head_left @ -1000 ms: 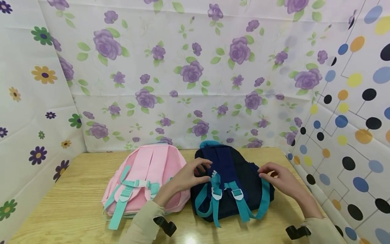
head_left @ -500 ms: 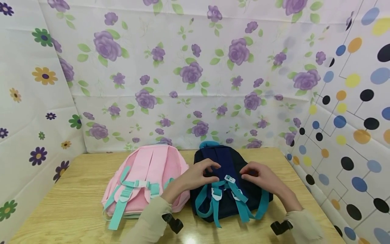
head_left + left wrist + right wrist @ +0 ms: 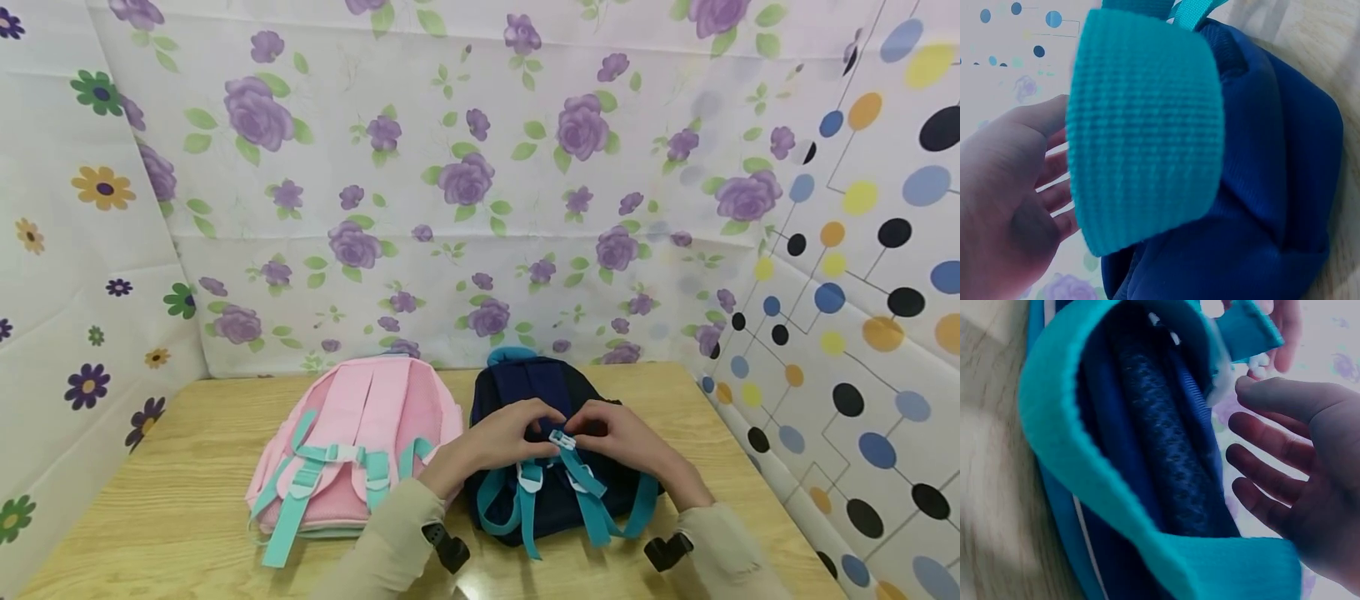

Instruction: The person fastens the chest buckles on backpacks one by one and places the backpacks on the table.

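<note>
A dark navy backpack (image 3: 600, 487) with teal straps lies back side up on the table. A white buckle (image 3: 562, 440) on a teal strap sits over its middle. My left hand (image 3: 504, 435) is at the buckle's left, thumb and forefinger apart around that side. From the right, my right hand (image 3: 621, 435) brings its thumb and fingertips up to the buckle's edge; whether they touch it cannot be told. In the right wrist view, the right fingers (image 3: 1272, 469) are spread and loosely bent. A wide teal strap (image 3: 1144, 131) partly hides the left fingers in the left wrist view.
A pink backpack (image 3: 367, 417) with mint straps lies just left of the navy one, under my left forearm. Both are on a wooden table (image 3: 172, 467). Flowered cloth (image 3: 465, 275) hangs behind, and a dotted sheet (image 3: 855, 400) stands on the right.
The white buckle, upright near my left fingers a second ago, dropped onto the backpack's middle. My right hand moved left from the bag's right edge, and my left hand moved slightly right, both reaching the buckle.
</note>
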Demonstrator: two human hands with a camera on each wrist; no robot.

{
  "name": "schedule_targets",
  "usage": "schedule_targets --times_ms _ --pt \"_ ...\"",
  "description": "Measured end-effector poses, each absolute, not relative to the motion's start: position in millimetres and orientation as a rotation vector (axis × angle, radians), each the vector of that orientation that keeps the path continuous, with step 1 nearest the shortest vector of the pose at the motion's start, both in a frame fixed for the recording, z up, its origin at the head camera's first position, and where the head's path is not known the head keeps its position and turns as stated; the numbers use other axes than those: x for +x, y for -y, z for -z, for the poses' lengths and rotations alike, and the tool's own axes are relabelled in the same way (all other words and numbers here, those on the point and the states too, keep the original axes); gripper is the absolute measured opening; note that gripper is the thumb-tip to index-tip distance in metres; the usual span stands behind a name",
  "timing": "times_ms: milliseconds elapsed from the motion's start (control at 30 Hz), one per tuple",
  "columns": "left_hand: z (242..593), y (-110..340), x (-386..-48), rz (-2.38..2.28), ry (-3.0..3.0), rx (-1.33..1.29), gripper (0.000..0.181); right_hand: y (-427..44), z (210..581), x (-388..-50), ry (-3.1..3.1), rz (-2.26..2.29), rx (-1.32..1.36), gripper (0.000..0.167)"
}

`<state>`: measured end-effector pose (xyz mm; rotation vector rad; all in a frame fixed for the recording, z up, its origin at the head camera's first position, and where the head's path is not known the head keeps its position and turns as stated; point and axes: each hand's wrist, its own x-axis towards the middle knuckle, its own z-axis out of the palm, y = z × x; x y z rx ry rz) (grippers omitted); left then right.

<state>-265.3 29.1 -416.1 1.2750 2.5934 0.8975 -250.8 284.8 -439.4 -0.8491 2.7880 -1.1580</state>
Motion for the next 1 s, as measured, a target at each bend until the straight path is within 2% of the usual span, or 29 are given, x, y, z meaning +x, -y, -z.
schedule_targets --times_ms 200,467,1000 --pt "420 -32 -264 -0.894 -2.554 1.286 0.043 -280 446 -255 -2.788 1.111 -0.866 0.014" --pt "424 -25 -265 -0.860 -2.525 1.311 0.031 -276 445 -255 -2.765 0.992 -0.898 0.013" --pt "424 -7 -266 -0.860 -2.379 1.339 0.030 -267 452 -254 -2.790 0.860 -0.945 0.019"
